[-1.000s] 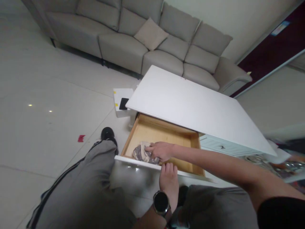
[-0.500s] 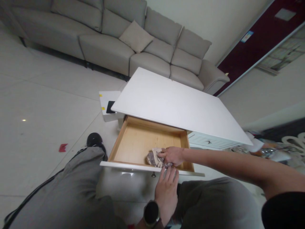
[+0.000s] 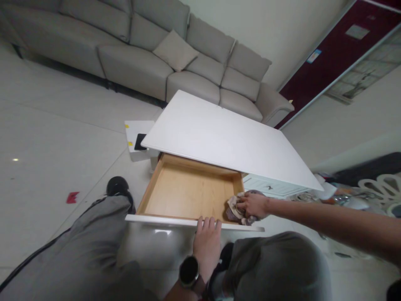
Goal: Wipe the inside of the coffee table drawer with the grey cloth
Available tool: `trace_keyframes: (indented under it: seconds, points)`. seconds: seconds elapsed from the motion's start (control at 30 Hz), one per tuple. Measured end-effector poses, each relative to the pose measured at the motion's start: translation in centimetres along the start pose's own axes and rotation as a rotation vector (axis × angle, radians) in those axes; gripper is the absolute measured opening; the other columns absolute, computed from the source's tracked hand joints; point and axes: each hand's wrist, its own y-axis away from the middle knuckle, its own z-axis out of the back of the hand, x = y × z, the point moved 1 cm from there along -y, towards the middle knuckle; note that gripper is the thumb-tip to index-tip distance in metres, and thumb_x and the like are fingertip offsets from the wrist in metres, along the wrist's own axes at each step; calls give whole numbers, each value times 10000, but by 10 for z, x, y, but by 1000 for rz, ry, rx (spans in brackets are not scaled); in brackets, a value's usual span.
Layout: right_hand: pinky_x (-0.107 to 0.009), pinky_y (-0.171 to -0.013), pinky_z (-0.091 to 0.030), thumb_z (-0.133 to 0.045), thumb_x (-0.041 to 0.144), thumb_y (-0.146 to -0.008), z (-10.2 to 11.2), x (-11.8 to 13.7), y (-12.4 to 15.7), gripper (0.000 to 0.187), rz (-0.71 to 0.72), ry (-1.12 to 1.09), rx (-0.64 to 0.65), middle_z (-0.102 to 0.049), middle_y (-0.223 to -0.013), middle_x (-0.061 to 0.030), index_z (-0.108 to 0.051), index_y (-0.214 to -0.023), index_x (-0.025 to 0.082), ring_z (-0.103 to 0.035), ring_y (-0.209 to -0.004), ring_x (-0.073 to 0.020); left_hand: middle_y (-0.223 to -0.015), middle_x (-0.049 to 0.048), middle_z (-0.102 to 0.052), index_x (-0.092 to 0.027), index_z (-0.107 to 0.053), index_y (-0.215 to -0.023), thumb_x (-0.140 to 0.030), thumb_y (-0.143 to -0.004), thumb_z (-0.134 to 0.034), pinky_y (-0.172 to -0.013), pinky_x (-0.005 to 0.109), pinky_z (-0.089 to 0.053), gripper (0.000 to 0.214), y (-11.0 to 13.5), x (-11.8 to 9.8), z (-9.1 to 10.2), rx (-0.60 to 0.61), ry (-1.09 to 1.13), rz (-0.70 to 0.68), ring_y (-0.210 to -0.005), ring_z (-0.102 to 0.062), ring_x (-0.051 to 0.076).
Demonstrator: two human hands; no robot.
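A wooden drawer (image 3: 188, 188) with a white front is pulled out from under a white tabletop (image 3: 219, 133). My right hand (image 3: 255, 205) presses a crumpled, patterned cloth (image 3: 233, 209) into the drawer's right front corner, its fingers closed on the fabric. Part of the cloth bulges over the right side wall. My left hand (image 3: 207, 242), with a watch on its wrist, hooks its fingertips over the top edge of the drawer front, near the middle. The drawer knob does not show now.
Behind the table stands a long grey sofa (image 3: 134, 62) with a cushion (image 3: 176, 50). A white box (image 3: 138, 155) is on the floor left of the table. A red scrap (image 3: 72, 197) lies on the tiles. My legs flank the drawer. Assorted objects sit at the far right.
My right hand has slid the cloth rightward from the front middle of the drawer into its right corner. Along the front edge, my left hand has shifted slightly left and curled its fingertips over.
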Motion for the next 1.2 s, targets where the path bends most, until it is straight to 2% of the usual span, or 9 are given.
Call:
trace_keyframes:
  seconds: [0.17, 0.33, 0.47, 0.6, 0.7, 0.83, 0.97, 1.1, 1.2]
  points:
    - [-478, -946, -405, -582, 238, -943, 15, -20, -32, 298, -267, 116, -184, -619, -1311, -140, -773, -1169, 266, -534, -1107, -305, -1349, 123, -650, -174, -596, -1415, -232, -963, -519, -1244, 567, -324, 461, 1, -1, -3, -45, -14, 0, -1302, -552, 303]
    - [-532, -987, -443, -534, 158, -926, -3, -39, -94, 310, -557, 91, -57, -607, -1375, -245, -778, -1114, 122, -546, -1171, -349, -1335, 120, -656, -188, -627, -1366, -225, -980, -493, -1192, 570, -373, 410, -4, -1, -8, -23, -21, 21, -1282, -553, 309]
    - [-610, -1004, -439, -550, 103, -857, -24, -60, -120, 364, -689, 37, -2, -663, -1309, -253, -768, -1148, 114, -556, -1198, -393, -1308, 111, -663, -210, -652, -1321, -198, -985, -473, -1139, 546, -410, 381, -8, -1, -10, -22, 9, 53, -1252, -557, 300]
    - [-622, -953, -464, -482, 71, -877, -35, -73, -118, 447, -760, -20, 9, -631, -1338, -316, -721, -1255, 53, -542, -1241, -427, -1301, 111, -663, -220, -654, -1319, -209, -986, -476, -1120, 550, -418, 378, -10, -2, -10, -3, 18, 63, -1250, -552, 305]
    - [-686, -944, -459, -498, 83, -885, -39, -67, -114, 444, -794, -36, 33, -620, -1351, -331, -714, -1273, 60, -567, -1201, -435, -1299, 113, -662, -223, -659, -1319, -238, -999, -461, -1121, 565, -414, 376, -10, -3, -10, 16, 2, 91, -1247, -553, 316]
    - [-808, -865, -468, -559, 117, -845, -45, -29, -113, 424, -795, -33, 136, -602, -1387, -328, -739, -1228, 89, -575, -1204, -489, -1321, 107, -654, -237, -652, -1341, -231, -995, -469, -1132, 561, -403, 391, -10, -4, -10, 7, 6, 81, -1261, -544, 313]
    - [-714, -782, -560, -732, 260, -741, -48, 16, -109, 507, -690, -122, 293, -636, -1325, -308, -737, -1226, 114, -618, -1154, -478, -1368, 114, -636, -232, -636, -1368, -245, -1004, -459, -1149, 575, -390, 405, -8, -2, -8, 26, 3, 70, -1289, -530, 315]
    - [-574, -894, -572, -813, 372, -657, -24, 18, -95, 616, -649, -284, 334, -643, -1313, -268, -736, -1213, 117, -654, -1141, -398, -1391, 113, -629, -225, -613, -1405, -242, -997, -478, -1178, 580, -367, 430, -8, 1, -9, 38, 17, 50, -1311, -526, 311]
    - [-530, -936, -547, -764, 397, -729, 6, -6, -87, 553, -673, -257, 159, -602, -1384, -254, -739, -1211, 127, -614, -1195, -395, -1405, 109, -626, -225, -604, -1423, -227, -988, -488, -1201, 572, -345, 450, -7, 3, -11, 39, 29, 39, -1335, -515, 309]
